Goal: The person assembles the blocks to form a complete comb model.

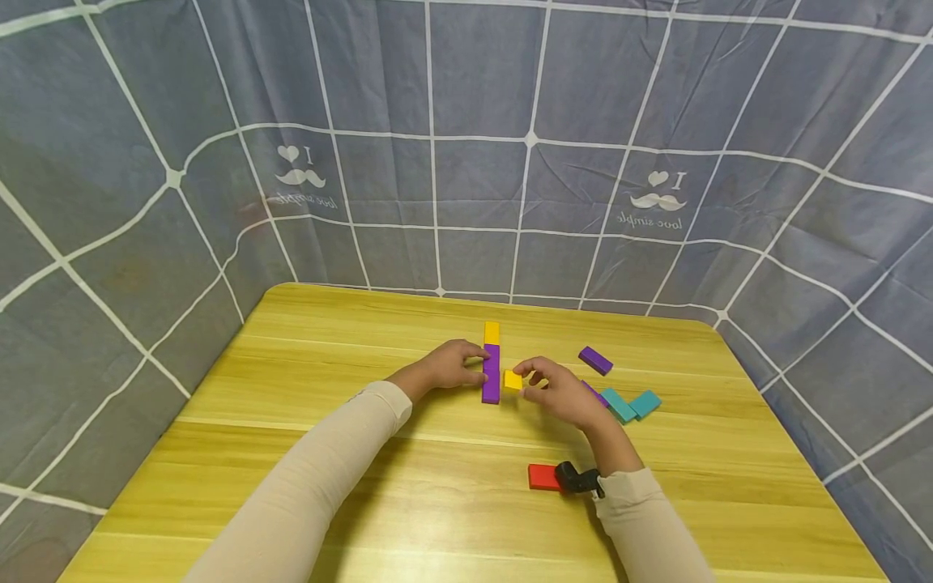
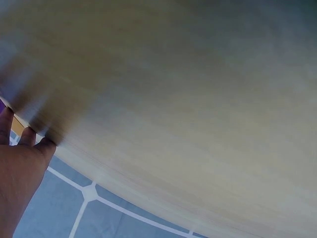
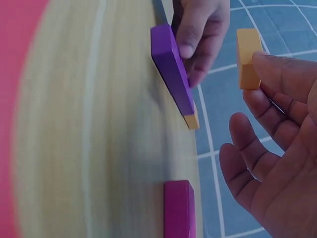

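your right hand (image 1: 557,391) pinches a yellow block (image 1: 513,380) between thumb and fingers, just right of a straight row and apart from it. the row's purple stretch (image 1: 492,391) has another yellow piece (image 1: 492,333) at its far end. your left hand (image 1: 450,366) touches that purple stretch, thumb and forefinger slightly spread. on the surface (image 1: 437,486), teal blocks (image 1: 618,406) lie to your right; a red block (image 1: 543,477) sits nearer you.

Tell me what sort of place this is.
Probably a curtained-off tabletop workspace, perhaps set up for recording: grey-blue gridded fabric screens the back and both sides of a wood-grain table, where coloured blocks are laid out.
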`<action>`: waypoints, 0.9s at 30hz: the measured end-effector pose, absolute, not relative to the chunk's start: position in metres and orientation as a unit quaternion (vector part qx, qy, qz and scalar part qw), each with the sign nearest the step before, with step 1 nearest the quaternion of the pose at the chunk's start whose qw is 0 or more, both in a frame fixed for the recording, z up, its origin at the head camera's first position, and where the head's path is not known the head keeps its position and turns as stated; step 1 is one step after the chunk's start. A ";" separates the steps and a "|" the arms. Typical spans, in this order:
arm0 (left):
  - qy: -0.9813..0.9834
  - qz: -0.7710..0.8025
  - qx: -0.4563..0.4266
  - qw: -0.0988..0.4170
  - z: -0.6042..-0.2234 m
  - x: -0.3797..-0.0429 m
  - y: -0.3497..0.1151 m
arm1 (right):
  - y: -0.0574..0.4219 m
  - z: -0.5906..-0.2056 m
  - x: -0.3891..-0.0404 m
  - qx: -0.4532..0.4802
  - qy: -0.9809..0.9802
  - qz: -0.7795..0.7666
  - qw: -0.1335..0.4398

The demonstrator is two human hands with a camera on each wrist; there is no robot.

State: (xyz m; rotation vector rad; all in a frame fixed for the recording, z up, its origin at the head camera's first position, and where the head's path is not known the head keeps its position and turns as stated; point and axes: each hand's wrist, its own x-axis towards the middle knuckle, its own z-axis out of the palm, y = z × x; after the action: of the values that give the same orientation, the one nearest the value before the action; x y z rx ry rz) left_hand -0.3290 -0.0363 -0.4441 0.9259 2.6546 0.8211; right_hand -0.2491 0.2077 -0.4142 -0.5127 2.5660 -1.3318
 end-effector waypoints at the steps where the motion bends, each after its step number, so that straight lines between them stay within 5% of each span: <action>1: 0.901 0.279 0.315 0.106 -0.444 -0.329 -0.036 | 0.207 -0.414 -0.248 -0.175 0.869 -0.452 0.105; 27: 0.902 0.278 0.313 0.103 -0.448 -0.330 -0.037 | 0.185 -0.431 -0.227 -0.192 0.876 -0.425 0.125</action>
State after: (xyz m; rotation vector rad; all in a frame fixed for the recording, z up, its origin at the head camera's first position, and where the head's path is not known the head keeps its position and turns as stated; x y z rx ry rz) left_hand -0.3302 -0.0372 -0.4485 0.9224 2.6623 0.8217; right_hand -0.2272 0.1846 -0.4311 -0.5583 2.5525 -1.2376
